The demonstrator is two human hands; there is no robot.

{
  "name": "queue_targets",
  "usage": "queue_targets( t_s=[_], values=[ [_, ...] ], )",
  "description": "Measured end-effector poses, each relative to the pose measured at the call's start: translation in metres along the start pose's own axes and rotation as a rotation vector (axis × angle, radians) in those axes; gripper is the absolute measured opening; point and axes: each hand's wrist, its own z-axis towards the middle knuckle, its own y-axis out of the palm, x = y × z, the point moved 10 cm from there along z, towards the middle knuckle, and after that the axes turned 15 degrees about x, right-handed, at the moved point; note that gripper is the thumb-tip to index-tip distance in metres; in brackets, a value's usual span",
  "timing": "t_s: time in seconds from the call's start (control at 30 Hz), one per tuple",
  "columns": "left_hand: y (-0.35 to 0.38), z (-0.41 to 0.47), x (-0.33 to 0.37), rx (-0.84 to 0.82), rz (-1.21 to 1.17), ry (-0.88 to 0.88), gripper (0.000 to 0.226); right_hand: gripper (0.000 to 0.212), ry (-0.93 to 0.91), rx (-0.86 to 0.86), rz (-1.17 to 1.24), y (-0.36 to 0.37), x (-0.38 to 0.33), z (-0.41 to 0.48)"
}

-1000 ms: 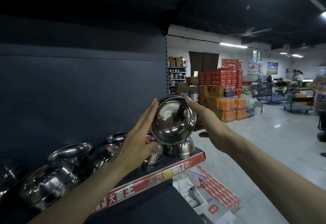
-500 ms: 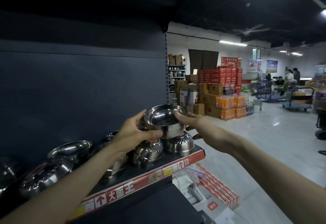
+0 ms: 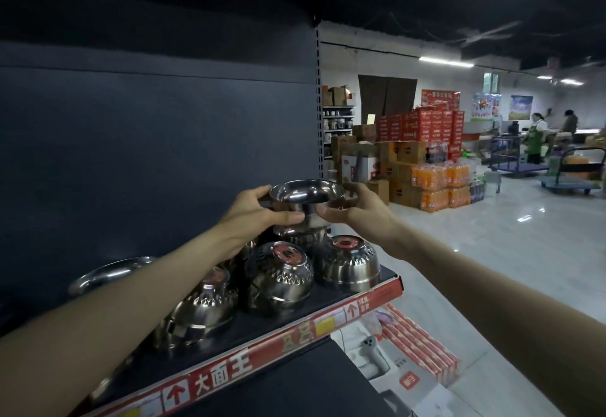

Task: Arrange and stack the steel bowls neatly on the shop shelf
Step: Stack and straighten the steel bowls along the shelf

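Levelled since a second ago, rim now up, the held bowl is gripped by the curled fingers of the left hand and right hand. It is kept over an upturned bowl at the back, and contact cannot be told. Open aisle floor is seen past the shelf edge.

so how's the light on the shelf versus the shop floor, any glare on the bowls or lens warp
Head view: the shelf back panel is dim, the shop floor bright with glare patches under the strip lights. Head view: the held steel bowl and the upside-down bowls carry soft highlights, not blown out. Head view: wide-angle stretch enlarges the left forearm near the corner.
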Motion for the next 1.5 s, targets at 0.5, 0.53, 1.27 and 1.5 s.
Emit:
queue_targets(
  t_s=[0.5, 0.53, 1.27, 1.5],
  values=[
    [0.03, 0.104, -0.091, -0.035, 0.359, -0.025, 0.05, 0.072, -0.001, 0.085, -0.252, 0.051, 0.119, 0.138],
    [0.031, 0.108, -0.097, -0.035, 0.376, -0.036, 0.049, 0.066, -0.003, 0.08, -0.272, 0.054, 0.12, 0.14],
    [0.045, 0.117, -0.149, -0.164, 0.668, -0.203, 0.09, 0.038, -0.024, -0.06, -0.674, 0.077, 0.147, 0.149],
    [0.039, 0.109, -0.13, -0.09, 0.622, -0.179, 0.104, 0.04, -0.022, 0.043, -0.714, 0.066, 0.132, 0.133]
  ],
)
